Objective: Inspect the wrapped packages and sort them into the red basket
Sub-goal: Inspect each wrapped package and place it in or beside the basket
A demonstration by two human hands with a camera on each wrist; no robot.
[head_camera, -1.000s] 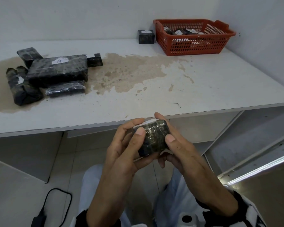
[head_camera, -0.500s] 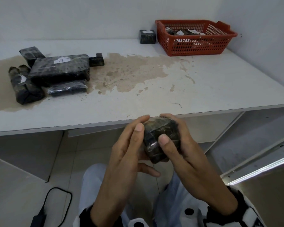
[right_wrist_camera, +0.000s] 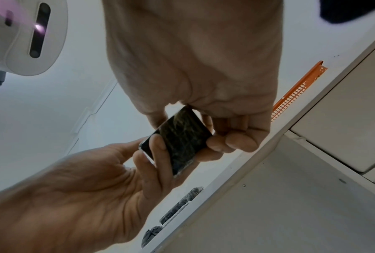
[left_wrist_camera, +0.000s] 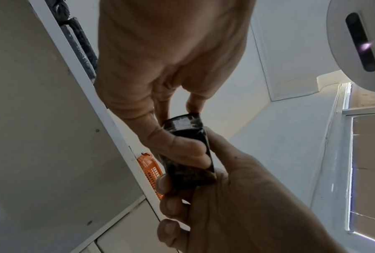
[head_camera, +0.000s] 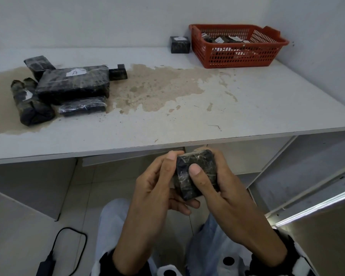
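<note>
We held the small wrapped package (head_camera: 195, 172) below the bench (head_camera: 247, 108) edge, left hand (head_camera: 157, 188) and right hand (head_camera: 223, 188) both pinching it to inspect it; the red basket (head_camera: 237, 46) sat far across the bench.

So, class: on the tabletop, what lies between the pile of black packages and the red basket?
Head view: one small black package beside the basket; otherwise bare, stained tabletop.
</note>
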